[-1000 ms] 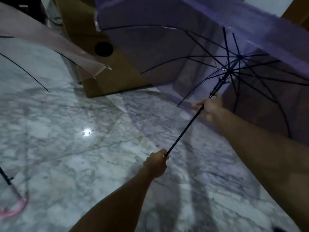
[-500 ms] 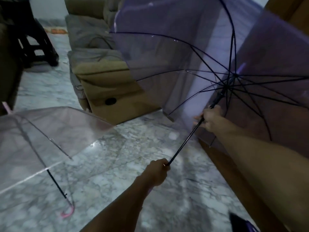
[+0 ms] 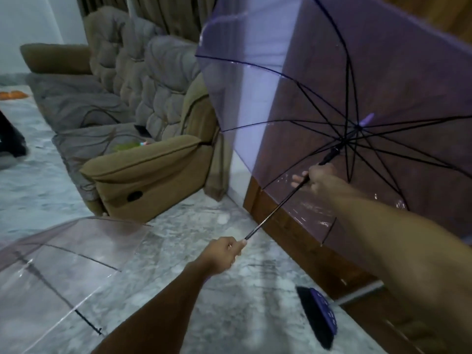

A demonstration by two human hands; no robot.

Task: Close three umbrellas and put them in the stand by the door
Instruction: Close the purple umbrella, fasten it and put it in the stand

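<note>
A see-through purple umbrella [image 3: 319,80] is spread wide open at the upper right, its black ribs fanning out from the hub. My left hand [image 3: 223,254] is closed around the handle end of its black shaft [image 3: 277,209]. My right hand [image 3: 319,177] grips the shaft higher up, just below the runner. A second open umbrella, clear with a pink tint [image 3: 63,254], lies on the marble floor at the lower left. No umbrella stand is in sight.
A brown recliner sofa [image 3: 143,169] with grey covers stands behind the pink umbrella. A dark wooden door or panel [image 3: 288,226] runs along the right. A blue-headed broom [image 3: 319,315] leans at its foot. Marble floor [image 3: 178,315] lies underfoot.
The view has swung up and to the right, bringing in the sofa and the wooden panel. The purple umbrella has tilted more upright, and both hands keep their hold on the shaft.
</note>
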